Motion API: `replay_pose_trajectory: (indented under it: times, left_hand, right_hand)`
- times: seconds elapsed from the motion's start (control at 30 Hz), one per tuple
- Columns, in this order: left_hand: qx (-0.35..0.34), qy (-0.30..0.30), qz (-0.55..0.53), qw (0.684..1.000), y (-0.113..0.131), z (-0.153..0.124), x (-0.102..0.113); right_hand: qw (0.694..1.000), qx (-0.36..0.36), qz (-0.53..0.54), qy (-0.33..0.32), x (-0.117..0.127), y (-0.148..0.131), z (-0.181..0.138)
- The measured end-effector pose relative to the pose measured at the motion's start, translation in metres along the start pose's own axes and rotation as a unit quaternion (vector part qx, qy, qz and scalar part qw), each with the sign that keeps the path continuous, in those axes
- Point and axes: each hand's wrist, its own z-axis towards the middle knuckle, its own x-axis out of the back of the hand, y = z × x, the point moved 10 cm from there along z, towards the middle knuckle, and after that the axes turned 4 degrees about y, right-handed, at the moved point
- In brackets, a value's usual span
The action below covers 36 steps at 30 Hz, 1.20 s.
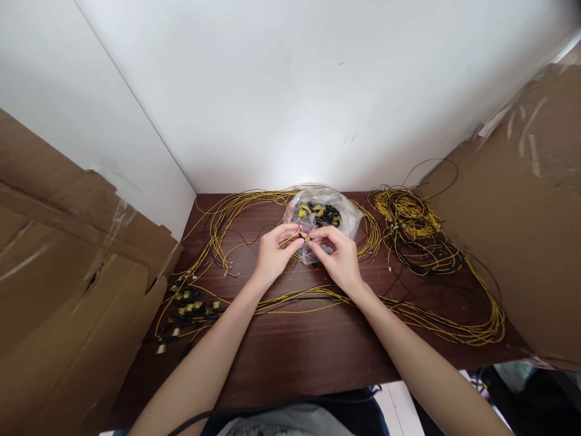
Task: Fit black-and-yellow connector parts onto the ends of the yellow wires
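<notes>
My left hand point(278, 251) pinches thin yellow and black wires near their ends, over the middle of the table. Fingertip to fingertip with it, my right hand point(338, 254) grips a small black and yellow connector point(307, 239). Whether the wire ends sit inside the connector, I cannot tell. Just behind both hands lies a clear plastic bag point(351, 218), its mouth spread wide. Inside it are several black and yellow connectors point(320, 212). Part of the bag's near side is hidden by my fingers.
Yellow wires point(218, 224) curve along the left and back. A tangled wire bundle point(406, 215) lies at the right. Several wires with black connectors point(193, 309) rest front left on the dark brown table point(313, 351). Cardboard sheets point(77, 272) flank both sides; a white wall stands behind.
</notes>
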Motion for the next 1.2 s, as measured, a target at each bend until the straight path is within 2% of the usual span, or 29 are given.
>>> replay_pose_trajectory:
  times: [0.97,1.2]
  left_hand:
    - [-0.003,0.003,0.020,1.000,0.0008,-0.0012,0.0027]
    - [0.014,0.011,-0.003,1.000,-0.0023,-0.0005,0.0037]
  right_hand:
    - [1.000,-0.016,0.012,0.000,-0.0018,0.0038,-0.0023]
    - [0.999,-0.022,0.016,0.020,-0.0003,0.0034,-0.0043]
